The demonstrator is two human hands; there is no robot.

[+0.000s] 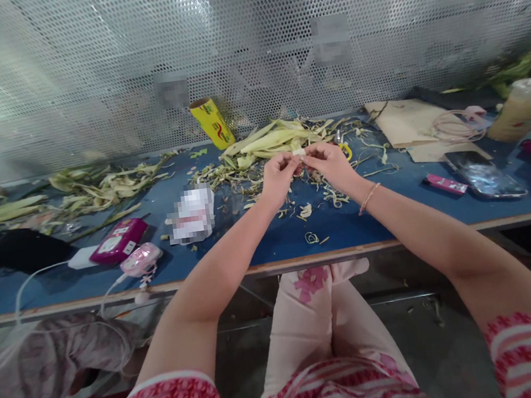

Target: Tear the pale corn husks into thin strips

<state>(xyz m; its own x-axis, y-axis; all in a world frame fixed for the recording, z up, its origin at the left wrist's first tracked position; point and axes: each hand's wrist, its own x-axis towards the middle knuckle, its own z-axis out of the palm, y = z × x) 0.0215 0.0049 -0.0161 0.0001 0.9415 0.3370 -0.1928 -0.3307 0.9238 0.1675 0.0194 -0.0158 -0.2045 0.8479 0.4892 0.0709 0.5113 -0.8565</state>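
Note:
My left hand (278, 175) and my right hand (329, 160) meet above the blue table (261, 241), fingers pinched together on a small pale piece (299, 153) held between them. It looks like a bit of leaf or husk. Just behind the hands lies a heap of pale green husk strips (268, 142). Small curled scraps (306, 210) lie on the table under my wrists. A thin bracelet (369, 198) sits on my right wrist.
A yellow roll (211, 123) leans on the perforated metal wall (246, 40). More husks (99, 184) lie left. Pink devices (118, 241) and cables sit front left. Cardboard (401, 123), a phone (484, 174) and a drink cup (523, 107) are right.

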